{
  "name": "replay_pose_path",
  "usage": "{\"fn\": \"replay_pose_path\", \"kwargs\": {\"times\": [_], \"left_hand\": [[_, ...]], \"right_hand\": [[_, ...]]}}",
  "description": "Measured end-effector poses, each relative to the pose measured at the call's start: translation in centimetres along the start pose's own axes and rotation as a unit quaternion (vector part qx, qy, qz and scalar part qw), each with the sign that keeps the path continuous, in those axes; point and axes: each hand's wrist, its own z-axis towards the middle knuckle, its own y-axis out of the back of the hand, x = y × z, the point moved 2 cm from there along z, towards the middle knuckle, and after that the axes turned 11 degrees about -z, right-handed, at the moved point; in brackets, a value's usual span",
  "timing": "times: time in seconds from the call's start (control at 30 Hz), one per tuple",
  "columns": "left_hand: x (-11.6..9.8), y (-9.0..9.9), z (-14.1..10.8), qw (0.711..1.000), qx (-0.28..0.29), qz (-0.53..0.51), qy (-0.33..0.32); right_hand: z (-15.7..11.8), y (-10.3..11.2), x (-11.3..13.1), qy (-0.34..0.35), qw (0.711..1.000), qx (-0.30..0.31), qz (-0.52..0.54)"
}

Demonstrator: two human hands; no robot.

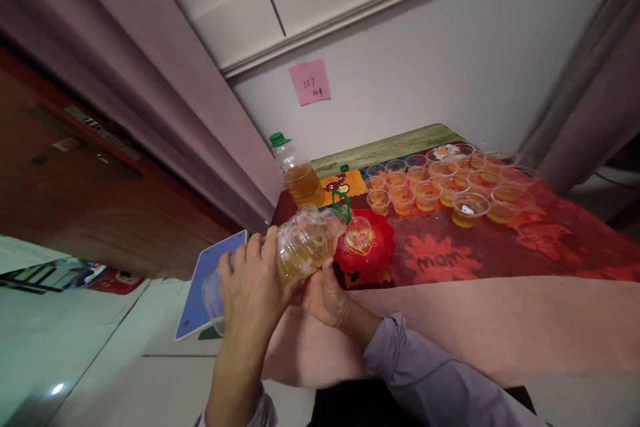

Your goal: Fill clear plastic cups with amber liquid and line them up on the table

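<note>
A clear plastic bottle (303,243) of yellowish liquid lies tilted in both my hands, its neck with a green ring handle (342,207) pointing right. My left hand (254,280) wraps round the bottle's body from above. Beneath its front part, my right hand (324,293) is closed on the bottle, with some fingers hidden under it. Just beyond the mouth, a clear plastic cup (359,232) stands in a red scalloped bowl (387,255). Whether liquid is flowing into the cup I cannot make out.
Several clear cups (428,196) holding yellowish liquid stand in rows on the red table cover (500,250). Behind my bottle is a larger bottle (303,183) with a green cap. A loose green cap (345,168) lies nearby. A blue board (193,307) is at the left.
</note>
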Motion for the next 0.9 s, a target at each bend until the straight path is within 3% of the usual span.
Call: {"fn": "replay_pose_path", "kwargs": {"times": [0.53,0.9], "left_hand": [[-0.1,-0.02,0.08,1.0,-0.006,-0.002,-0.002],[-0.2,0.22,-0.05,1.0,-0.01,-0.007,-0.002]], "right_hand": [[0.14,0.27,-0.1,-0.002,1.0,-0.002,0.003],[0.1,0.14,-0.03,0.011,0.999,0.031,0.009]]}}
